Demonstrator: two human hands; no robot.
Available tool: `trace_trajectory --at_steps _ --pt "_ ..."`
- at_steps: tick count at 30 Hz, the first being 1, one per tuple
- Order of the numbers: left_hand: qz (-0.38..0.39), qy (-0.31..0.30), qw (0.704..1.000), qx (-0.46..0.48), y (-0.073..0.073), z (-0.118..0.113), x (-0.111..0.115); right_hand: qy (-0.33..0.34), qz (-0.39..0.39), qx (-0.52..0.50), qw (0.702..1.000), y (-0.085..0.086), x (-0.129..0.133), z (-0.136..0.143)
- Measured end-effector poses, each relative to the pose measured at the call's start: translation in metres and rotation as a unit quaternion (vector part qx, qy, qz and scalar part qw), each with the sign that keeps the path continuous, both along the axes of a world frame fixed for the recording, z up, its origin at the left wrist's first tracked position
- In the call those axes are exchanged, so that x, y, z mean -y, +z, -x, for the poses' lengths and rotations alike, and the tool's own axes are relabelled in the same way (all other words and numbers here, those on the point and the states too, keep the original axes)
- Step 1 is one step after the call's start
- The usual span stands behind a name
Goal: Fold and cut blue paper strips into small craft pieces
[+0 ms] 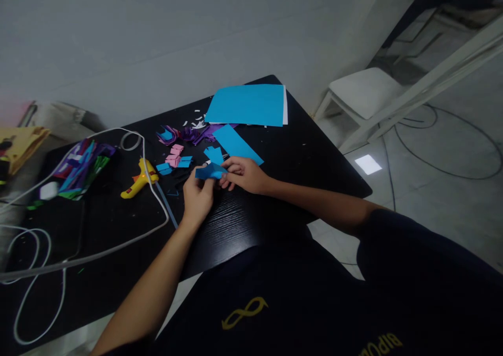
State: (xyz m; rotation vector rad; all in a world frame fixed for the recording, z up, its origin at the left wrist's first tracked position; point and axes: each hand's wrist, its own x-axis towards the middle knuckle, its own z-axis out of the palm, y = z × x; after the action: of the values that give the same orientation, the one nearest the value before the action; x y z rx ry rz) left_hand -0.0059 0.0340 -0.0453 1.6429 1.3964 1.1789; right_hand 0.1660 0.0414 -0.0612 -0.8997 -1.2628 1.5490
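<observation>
Both hands hold one small piece of blue paper (210, 171) over the black table. My left hand (197, 198) is closed on its left end, thumb in front. My right hand (247, 175) pinches the right end, with the fingers curled. Just beyond the hands lie a blue cut piece (214, 155) and a larger blue paper strip (238, 144). To the left are pink folded paper pieces (174, 157) and small blue folded pieces (184, 162). Whether the held paper is folded underneath is hidden by my fingers.
A yellow hot glue gun (140, 180) lies left of my hands, with a white cable (155, 225) curving around it. Blue sheets (247, 104) lie at the back of the table (298, 183). Bundled coloured strips (84, 167) are far left. A white stool (365, 91) stands beyond the right edge.
</observation>
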Motion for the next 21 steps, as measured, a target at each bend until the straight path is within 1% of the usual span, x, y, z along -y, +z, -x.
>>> trace_trajectory --at_steps 7,12,15,18,21 --pt "-0.001 0.003 1.0 -0.03 0.0019 0.0014 0.0011 0.007 -0.014 0.009 1.0 0.0006 0.0012 -0.0002" --pt "-0.001 -0.002 0.999 -0.04 -0.0048 0.0055 -0.0004 0.015 -0.029 0.018 0.999 0.0004 0.0044 0.0001" --pt "-0.009 -0.005 0.999 -0.034 -0.007 0.0063 -0.0009 0.019 -0.035 0.02 0.999 0.0013 0.006 0.0002" --pt "-0.013 -0.011 1.0 -0.026 -0.0055 0.0055 -0.0004 0.021 -0.035 0.019 0.999 0.0021 0.0053 0.0" --pt "-0.01 -0.016 1.0 -0.012 -0.0036 0.0048 -0.0003 0.017 -0.015 0.002 1.0 0.0006 0.0012 -0.0001"
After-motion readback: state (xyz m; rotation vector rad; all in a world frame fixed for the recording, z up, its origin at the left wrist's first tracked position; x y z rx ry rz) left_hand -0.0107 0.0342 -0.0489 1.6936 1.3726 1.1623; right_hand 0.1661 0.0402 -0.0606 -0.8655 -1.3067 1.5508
